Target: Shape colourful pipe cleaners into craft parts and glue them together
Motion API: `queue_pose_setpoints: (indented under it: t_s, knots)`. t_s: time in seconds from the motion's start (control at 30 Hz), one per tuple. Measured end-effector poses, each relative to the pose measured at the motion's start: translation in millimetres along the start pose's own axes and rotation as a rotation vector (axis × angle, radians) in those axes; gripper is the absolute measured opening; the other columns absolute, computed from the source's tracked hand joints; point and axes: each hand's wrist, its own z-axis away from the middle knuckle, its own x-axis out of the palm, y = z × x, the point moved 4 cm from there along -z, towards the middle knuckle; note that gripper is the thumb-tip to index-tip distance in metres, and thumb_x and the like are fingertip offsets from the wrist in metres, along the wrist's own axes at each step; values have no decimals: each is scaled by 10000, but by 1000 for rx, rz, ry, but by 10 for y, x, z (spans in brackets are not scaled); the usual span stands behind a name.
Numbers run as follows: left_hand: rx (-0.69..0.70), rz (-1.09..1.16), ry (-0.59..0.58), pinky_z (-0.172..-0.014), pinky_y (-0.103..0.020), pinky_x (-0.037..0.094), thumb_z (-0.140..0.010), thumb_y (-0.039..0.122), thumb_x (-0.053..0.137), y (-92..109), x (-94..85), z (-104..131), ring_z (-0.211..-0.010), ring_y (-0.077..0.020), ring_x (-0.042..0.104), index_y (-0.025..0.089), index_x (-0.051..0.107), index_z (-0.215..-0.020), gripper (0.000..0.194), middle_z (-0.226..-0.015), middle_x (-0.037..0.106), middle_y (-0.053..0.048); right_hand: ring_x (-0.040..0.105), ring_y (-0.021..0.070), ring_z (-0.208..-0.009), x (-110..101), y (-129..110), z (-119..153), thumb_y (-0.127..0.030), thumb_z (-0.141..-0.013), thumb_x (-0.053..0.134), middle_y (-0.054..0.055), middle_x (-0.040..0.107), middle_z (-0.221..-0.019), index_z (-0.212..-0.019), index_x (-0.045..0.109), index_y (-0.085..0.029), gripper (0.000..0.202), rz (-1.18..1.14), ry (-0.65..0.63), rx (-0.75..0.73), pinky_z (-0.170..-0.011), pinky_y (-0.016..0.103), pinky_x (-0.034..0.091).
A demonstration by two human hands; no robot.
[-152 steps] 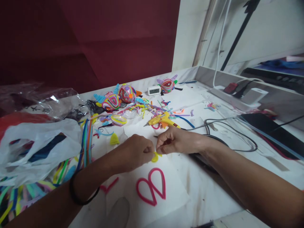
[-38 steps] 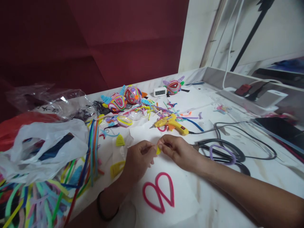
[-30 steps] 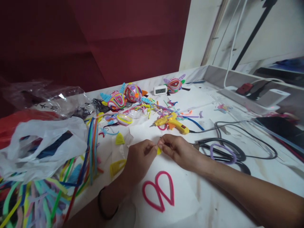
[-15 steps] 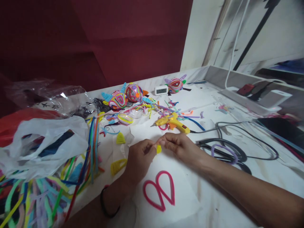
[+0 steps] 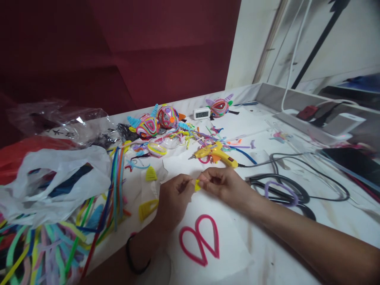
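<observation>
Both hands meet near the middle of the view, above a white paper sheet point(image 5: 228, 245). Between their fingertips is a small yellow piece point(image 5: 197, 185). My left hand point(image 5: 175, 198) pinches it from the left, and my right hand point(image 5: 221, 184) pinches it from the right. Fingers hide part of the piece. Two red teardrop loops point(image 5: 199, 240) lie joined on the sheet below. A yellow ribbed triangle point(image 5: 151, 174) and a larger yellow piece point(image 5: 147, 209) lie left of my left hand. Just beyond my hands is a yellow glue gun point(image 5: 215, 153).
Pipe cleaners point(image 5: 50, 249) and a white plastic bag point(image 5: 65, 198) cover the left side. Decorated round figures point(image 5: 168, 117) and a small clock point(image 5: 201, 113) stand at the back. On the right lie a black cable point(image 5: 297, 189), a purple ring point(image 5: 282, 192) and a dark phone point(image 5: 353, 162).
The small yellow piece has shifted slightly up and left between my fingertips, and less of it shows. My hands have barely moved.
</observation>
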Motion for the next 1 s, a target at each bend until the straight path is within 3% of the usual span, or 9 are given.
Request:
queue_pose_setpoints:
  t_s: [0.4, 0.77, 1.0]
  knots:
    - [-31, 37, 1, -445, -187, 315, -787, 267, 510, 0, 43, 58, -418, -77, 435, 178, 595, -655, 181, -443, 473, 61, 373, 110, -524, 14, 21, 45, -326, -791, 533, -17, 465, -565, -660, 560, -186, 193, 123, 13, -19, -467, 242, 267]
    - [-112, 116, -103, -411, -189, 292, -809, 277, 470, -108, 45, 23, -360, -65, 374, 179, 575, -625, 234, -438, 489, 56, 326, 101, -538, -16, 71, -17, -412, -786, 536, -23, 431, -596, -697, 559, -170, 259, 14, -35, 37, -475, 244, 256]
    - [-158, 117, -80, -395, -187, 281, -781, 285, 492, -99, 47, 12, -345, -62, 360, 179, 565, -587, 233, -407, 481, 57, 294, 92, -531, -17, 15, -34, -479, -785, 551, -40, 356, -571, -630, 512, -171, 347, -43, -47, 4, -474, 243, 236]
